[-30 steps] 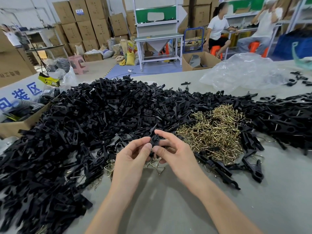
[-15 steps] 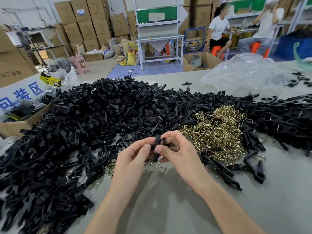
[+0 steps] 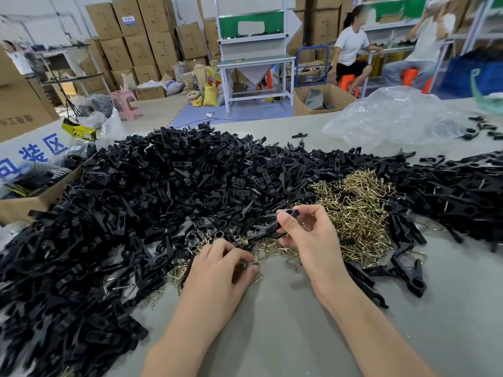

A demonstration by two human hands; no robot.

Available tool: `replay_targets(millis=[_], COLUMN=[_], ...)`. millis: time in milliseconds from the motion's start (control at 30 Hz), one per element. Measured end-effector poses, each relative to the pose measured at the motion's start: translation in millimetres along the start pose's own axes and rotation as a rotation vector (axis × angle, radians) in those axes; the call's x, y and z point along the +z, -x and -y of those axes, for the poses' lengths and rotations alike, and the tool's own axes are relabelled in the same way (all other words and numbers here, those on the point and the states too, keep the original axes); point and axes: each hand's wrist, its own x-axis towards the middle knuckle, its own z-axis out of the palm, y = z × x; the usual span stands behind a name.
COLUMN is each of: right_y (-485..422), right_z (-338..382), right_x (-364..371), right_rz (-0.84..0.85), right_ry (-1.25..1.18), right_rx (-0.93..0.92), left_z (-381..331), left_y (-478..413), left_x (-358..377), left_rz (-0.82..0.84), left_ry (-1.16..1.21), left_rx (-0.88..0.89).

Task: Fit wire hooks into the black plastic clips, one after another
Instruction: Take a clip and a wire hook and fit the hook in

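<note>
Our right hand (image 3: 309, 238) hovers at the near-left edge of the heap of brass-coloured bent wire hooks (image 3: 356, 210). Its grip is closed on one slim black plastic clip (image 3: 268, 230). The thumb presses on the clip's upper side and the curled fingers sit behind it, so the clip slants down and to the left out of the hand, clear of the grey bench (image 3: 285, 336)

Our left hand (image 3: 217, 270) lies lower, to the near-left of the hook heap, palm down on the bench. Its fingertips (image 3: 246, 258) are bent into a thin scatter of loose wire hooks (image 3: 272, 250) that trails out from that heap. We cannot tell whether this grip holds a hook or only touches them, because shadow hides the underside of the fingers. The two hands are apart, and the clip's lower tip sits just above the left fingertips

To the left of the hook heap and behind it spreads a very large mound of loose black plastic clips (image 3: 152, 191), which also runs round to the heap's right side. Near and to the right of the hook heap lie a few black clips with wire already in them (image 3: 408, 270). Well behind the heap and to its right sits a crumpled clear plastic bag (image 3: 392, 118). Far to the left of the heap, past the mound, an open brown cardboard box (image 3: 24, 205) stands at the bench's edge
</note>
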Motion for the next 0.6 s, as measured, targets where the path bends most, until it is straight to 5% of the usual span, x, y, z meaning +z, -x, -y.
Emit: replay_targets(millis=[600], right_y=[1.5], right_z=[-2.8], right_x=[2.0], right_rz=[0.010], right_ry=[0.035], right_rx=[0.022], left_z=[-1.6], left_y=[-0.7], left_x=[-3.8], left_rz=[0.000], left_ry=[-0.116], left_rx=[0.052])
